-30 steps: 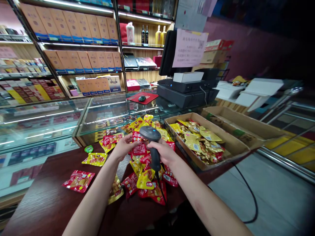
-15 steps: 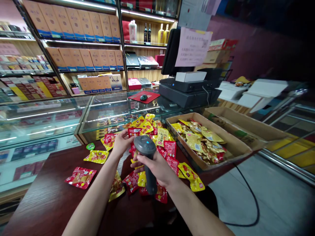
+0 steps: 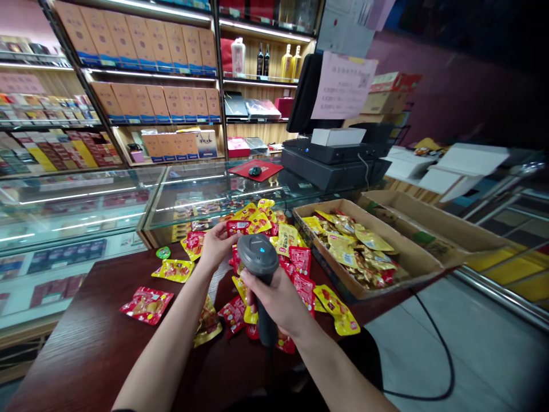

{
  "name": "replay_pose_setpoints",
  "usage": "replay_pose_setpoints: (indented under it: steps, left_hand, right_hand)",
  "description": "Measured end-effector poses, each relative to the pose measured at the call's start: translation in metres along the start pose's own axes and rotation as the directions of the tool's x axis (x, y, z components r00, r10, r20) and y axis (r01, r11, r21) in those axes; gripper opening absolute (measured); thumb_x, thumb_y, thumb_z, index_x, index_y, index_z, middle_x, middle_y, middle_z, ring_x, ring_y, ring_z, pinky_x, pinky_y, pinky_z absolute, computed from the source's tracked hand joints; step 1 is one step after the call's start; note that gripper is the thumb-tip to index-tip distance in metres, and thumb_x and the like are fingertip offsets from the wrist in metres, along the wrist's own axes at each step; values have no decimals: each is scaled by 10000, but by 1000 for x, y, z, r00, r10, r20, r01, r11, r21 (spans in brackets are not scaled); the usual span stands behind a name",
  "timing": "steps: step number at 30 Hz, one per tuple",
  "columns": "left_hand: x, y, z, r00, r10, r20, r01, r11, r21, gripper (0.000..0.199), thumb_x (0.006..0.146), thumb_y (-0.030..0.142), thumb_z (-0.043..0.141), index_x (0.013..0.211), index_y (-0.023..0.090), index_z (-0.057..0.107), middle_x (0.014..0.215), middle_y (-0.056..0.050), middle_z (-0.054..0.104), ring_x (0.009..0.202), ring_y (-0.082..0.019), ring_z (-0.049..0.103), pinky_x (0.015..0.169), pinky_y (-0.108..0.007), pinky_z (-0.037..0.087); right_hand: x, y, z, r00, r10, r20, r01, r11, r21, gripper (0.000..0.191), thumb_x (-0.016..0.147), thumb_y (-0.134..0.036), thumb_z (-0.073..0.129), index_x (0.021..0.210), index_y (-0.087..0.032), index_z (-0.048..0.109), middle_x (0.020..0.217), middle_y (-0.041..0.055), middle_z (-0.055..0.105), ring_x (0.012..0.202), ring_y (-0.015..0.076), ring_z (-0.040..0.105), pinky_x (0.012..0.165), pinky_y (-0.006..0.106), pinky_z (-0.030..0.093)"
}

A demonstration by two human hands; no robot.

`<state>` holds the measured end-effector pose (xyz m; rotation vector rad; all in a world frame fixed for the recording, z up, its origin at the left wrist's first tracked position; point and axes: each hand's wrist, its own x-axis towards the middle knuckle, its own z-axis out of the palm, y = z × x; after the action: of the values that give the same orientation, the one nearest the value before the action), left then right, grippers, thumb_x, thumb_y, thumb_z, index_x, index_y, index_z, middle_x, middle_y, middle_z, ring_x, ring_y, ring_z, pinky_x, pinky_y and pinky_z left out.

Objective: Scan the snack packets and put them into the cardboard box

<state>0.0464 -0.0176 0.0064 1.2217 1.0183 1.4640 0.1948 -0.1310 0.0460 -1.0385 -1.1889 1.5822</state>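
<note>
In my right hand [image 3: 278, 297] is a dark grey barcode scanner [image 3: 257, 256], held upright by its handle with a small blue light on top. My left hand [image 3: 215, 247] pinches a small red snack packet [image 3: 238, 227] just beyond the scanner head. Around and under both hands lies a pile of red and yellow snack packets, among them a pale yellow packet [image 3: 286, 239]. To the left of my left forearm rest a yellow packet [image 3: 172, 270], a red packet [image 3: 147, 305] and a small green round item [image 3: 163, 252].
A shallow cardboard box [image 3: 315, 254] with gold and yellow packets stands right of the pile, its lid [image 3: 467, 237] beyond it. Behind are a glass counter [image 3: 193, 186], a mouse on a red mat [image 3: 270, 169] and a monitor [image 3: 303, 94]. A black cable [image 3: 448, 355] hangs at right.
My right fingers, looser before, now wrap the scanner handle more closely, and the scanner head stands a little nearer. The left hand still holds the red packet. The whole view has shifted slightly.
</note>
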Motion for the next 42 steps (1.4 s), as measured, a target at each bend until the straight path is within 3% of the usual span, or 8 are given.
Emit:
replay_pose_setpoints:
  steps: [5, 12, 20, 27, 32, 37, 42]
  left_hand:
    - [1, -3, -1, 999, -33, -25, 34, 999, 21, 389, 597, 253, 779, 948, 173, 632, 938, -60, 704, 868, -210, 656, 772, -292, 503]
    - [2, -5, -3, 1000, 5, 4, -5, 1000, 16, 423, 589, 271, 782, 971, 162, 634, 917, -63, 705, 858, -213, 657, 784, -312, 503]
    - [4, -9, -5, 1000, 26, 7, -26, 1000, 3, 453, 578, 314, 787, 969, 141, 635, 923, -76, 710, 872, -222, 663, 816, -346, 498]
    - [2, -3, -2, 993, 83, 86, -95, 986, 139, 442, 650, 297, 736, 1043, 112, 655, 1044, -127, 688, 920, -237, 655, 879, -376, 480]
    - [3, -5, -3, 994, 75, 78, -84, 990, 117, 451, 646, 296, 737, 1050, 119, 649, 1043, -118, 690, 924, -235, 654, 878, -370, 478]
    - [1, -5, -1, 998, 48, 30, -49, 998, 39, 422, 610, 313, 766, 973, 142, 637, 925, -72, 712, 845, -209, 667, 825, -346, 499]
    - [-4, 6, 7, 998, -15, 56, 15, 1000, -4, 453, 581, 340, 790, 962, 150, 636, 943, -70, 711, 855, -210, 667, 816, -344, 507]
  right_hand:
    - [-2, 1, 3, 1000, 20, 4, -20, 1000, 13, 218, 744, -413, 658, 770, -204, 603, 471, -38, 519, 374, 88, 446, 405, 228, 382]
    - [-5, -2, 2, 1000, 18, -7, -18, 1000, 6, 262, 736, -425, 659, 694, -184, 563, 476, -34, 520, 388, 86, 462, 419, 220, 397]
    - [-5, -1, 0, 1000, -18, 9, 18, 1000, -15, 254, 758, -423, 640, 781, -180, 568, 495, -39, 524, 414, 93, 479, 436, 227, 416]
    - [-5, 0, -3, 999, -30, 12, 31, 999, -17, 233, 760, -411, 639, 751, -187, 576, 492, -31, 517, 416, 101, 476, 432, 241, 414]
    - [-7, 0, -1, 1000, -19, 6, 19, 1000, 22, 244, 757, -404, 633, 701, -175, 571, 494, -26, 532, 409, 91, 465, 431, 238, 402]
    - [1, -4, -8, 983, -131, -126, 143, 986, 91, 204, 686, -290, 681, 845, -168, 646, 827, 32, 670, 736, 149, 611, 649, 270, 486]
    - [25, -12, -30, 955, -96, -279, 134, 984, 119, 189, 616, -202, 679, 804, -181, 682, 840, 16, 697, 900, 186, 609, 773, 277, 449]
